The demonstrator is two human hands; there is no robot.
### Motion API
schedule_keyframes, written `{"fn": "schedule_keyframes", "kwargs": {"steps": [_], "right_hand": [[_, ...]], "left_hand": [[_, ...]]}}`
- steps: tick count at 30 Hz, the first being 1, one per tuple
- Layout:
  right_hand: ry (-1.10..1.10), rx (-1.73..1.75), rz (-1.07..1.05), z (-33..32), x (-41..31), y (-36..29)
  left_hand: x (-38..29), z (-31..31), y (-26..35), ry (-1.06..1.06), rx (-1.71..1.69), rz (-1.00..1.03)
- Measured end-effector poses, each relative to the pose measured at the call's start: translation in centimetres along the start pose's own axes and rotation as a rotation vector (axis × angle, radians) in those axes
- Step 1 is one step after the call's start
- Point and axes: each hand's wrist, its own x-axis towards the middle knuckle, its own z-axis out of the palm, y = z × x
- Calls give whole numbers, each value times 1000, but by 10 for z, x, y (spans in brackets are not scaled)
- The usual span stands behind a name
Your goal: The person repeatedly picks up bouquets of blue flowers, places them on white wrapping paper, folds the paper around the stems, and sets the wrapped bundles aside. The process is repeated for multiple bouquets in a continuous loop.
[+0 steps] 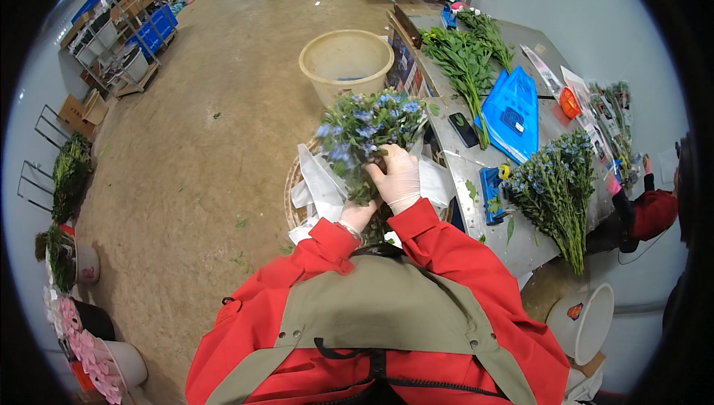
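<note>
A bunch of small blue flowers with green leaves is held before my chest, its blooms pointing away from me and partly blurred. My left hand, in a pale thin glove, is wrapped around the lower stems. Higher up, just under the blooms, my right hand in the same kind of glove has its thumb and fingers on the bunch. The stem ends are mostly hidden by my hands and sleeves. Below the bunch stands a round woven basket with white sheets in it.
On the metal table to my right lie another blue-flower bunch, leafy green stems, a blue plastic sleeve, a phone and a blue tape dispenser. A beige tub stands ahead. Another person is at right.
</note>
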Motion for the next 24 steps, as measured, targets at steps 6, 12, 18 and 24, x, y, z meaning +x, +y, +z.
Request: {"fn": "schedule_keyframes", "kwargs": {"steps": [6,12,18,24], "right_hand": [[184,18,-76,3,-4,1],[71,197,12,-10,-6,-4],[-129,573,158,-24,-7,-2],[-63,596,35,-19,-8,5]], "left_hand": [[1,-2,0,50,116,48],[8,0,-20,77,-56,5],[4,5,-13,192,-428,-254],[7,8,-8,163,-155,-149]]}}
